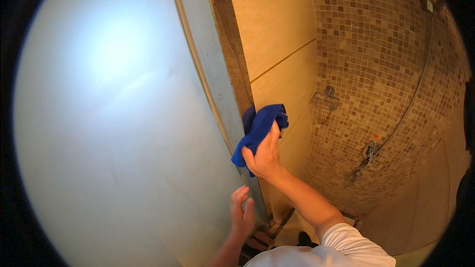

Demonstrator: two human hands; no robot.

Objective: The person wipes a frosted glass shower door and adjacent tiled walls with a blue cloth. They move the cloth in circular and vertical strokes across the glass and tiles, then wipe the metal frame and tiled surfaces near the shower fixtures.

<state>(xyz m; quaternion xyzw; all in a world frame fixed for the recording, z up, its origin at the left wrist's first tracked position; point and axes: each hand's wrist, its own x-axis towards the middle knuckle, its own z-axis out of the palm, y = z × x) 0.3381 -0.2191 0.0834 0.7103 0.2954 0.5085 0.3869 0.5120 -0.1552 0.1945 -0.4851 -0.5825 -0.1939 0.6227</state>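
My right hand (264,157) grips a bunched blue cloth (261,128), probably microfiber. The cloth lies against the pale edge strip (226,66) and the brown, stone-like jamb (237,66) at the side of a tiled shower area. Lower down, my left hand (242,211) is raised with nothing in it, its thumb apart from the fingers. It is close to the big pale, glossy panel (111,148); whether it touches the panel I cannot tell. A beige trim strip (196,61) runs along that panel, left of the cloth.
Beige tiles (278,18) line the recess beside a brown mosaic wall (356,63). That wall carries a metal-looking rack (326,99), a shower mixer valve (370,150) and a hanging shower hose (415,92). Below are feet (259,239) and a dark-edged floor (297,226).
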